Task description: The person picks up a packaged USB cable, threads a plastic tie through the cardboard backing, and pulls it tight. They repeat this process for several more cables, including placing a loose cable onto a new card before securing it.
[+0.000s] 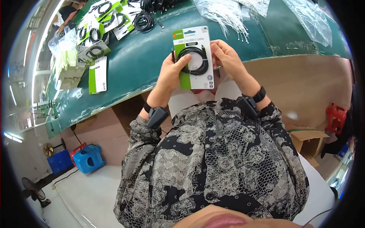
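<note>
My left hand [174,70] is closed on the left side of a white and green packaging card [207,78], its thumb lying over the front. A coiled black cable [205,65] rests against the card's face, one plug pointing up at the right of the coil and another end at the left edge. At the card's right edge is my right hand [228,59], thumb and fingers drawn together. What those fingers pinch is partly hidden behind the edge and too small to name. The card is held upright above the table's near edge.
A green table [140,60] holds carded cables [95,32] at the left, beside a stack of blank cards [70,74]. Loose black cables [143,21] lie at the back, white cable ties [228,19] further right. Stools [87,159] and a cardboard box [306,138] stand below. Another person's hand [61,28] is far left.
</note>
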A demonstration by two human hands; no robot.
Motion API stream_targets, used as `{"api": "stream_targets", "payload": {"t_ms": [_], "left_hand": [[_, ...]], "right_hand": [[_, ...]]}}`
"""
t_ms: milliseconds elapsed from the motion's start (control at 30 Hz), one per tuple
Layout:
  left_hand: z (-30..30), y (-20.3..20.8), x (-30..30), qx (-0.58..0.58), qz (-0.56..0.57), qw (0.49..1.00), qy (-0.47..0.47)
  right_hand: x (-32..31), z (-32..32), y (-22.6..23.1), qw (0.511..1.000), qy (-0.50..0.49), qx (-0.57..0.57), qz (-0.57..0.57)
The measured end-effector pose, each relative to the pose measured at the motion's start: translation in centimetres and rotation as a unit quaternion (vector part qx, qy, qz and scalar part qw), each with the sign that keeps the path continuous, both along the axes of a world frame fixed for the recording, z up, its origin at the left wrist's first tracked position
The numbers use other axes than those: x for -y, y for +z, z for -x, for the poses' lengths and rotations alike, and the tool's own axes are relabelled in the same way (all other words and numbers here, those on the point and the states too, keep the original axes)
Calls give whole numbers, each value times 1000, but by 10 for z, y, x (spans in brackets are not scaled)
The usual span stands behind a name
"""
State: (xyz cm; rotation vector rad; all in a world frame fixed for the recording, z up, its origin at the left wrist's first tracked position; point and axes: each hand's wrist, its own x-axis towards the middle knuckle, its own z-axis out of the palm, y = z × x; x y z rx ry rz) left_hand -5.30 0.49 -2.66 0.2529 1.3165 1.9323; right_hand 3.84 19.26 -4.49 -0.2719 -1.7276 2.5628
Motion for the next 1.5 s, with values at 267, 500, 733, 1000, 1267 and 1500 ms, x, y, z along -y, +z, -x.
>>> {"api": "stream_targets", "payload": {"t_ms": [267, 500, 733, 1000, 1267, 1500], "left_hand": [[-33, -29, -32, -145, 46, 977, 149], [-36, -25, -38, -251, 39, 944, 211], [-42, -34, -53, -305, -16, 923, 233], [-51, -52, -66, -285, -65, 925, 245], [-52, -56, -76, -206, -88, 951, 213], [-46, -59, -76, -94, -130, 971, 176]], "right_hand": [[40, -15, -15, 956, -144, 45, -252], [25, -29, 4, 844, -194, -4, -501], [18, -8, 17, 754, -176, 28, -632], [21, -4, 0, 724, -176, 40, -666], [12, -1, 8, 725, -152, 72, -668], [2, 4, -10, 668, -246, 17, -702]]}}
